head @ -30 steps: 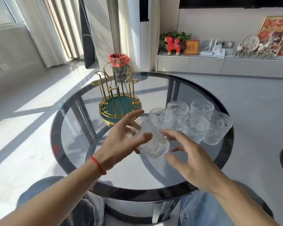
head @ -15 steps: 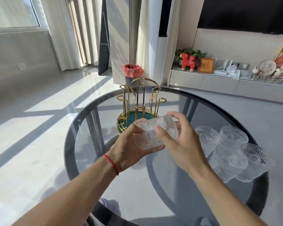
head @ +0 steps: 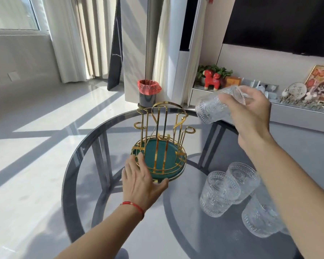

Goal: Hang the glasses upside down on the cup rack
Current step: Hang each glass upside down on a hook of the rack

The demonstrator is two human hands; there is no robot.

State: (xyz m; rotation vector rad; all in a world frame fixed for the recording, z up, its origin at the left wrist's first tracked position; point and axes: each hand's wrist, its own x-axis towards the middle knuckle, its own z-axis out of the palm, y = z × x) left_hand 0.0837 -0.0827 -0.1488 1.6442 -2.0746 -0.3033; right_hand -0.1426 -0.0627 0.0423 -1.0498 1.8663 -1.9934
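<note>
A gold wire cup rack [head: 160, 141] with a round green base stands empty on the round glass table [head: 94, 146]. My left hand [head: 141, 179] rests flat against the rack's near-left base rim, fingers apart, thumb along the front edge. My right hand [head: 251, 113] holds a clear embossed glass [head: 212, 109] in the air, up and to the right of the rack, tilted with its mouth pointing down-left. Several more embossed glasses [head: 220, 193] stand upright in a cluster on the table at the right, partly hidden by my right forearm.
A small bin with a red liner [head: 148, 92] stands on the floor beyond the table. A low white cabinet [head: 297, 116] with ornaments runs along the right wall, under a dark screen. Sunlit floor lies to the left.
My left hand let go of the glass and dropped to the rack's base. My right hand kept the glass and lifted it up to the right of the rack.
</note>
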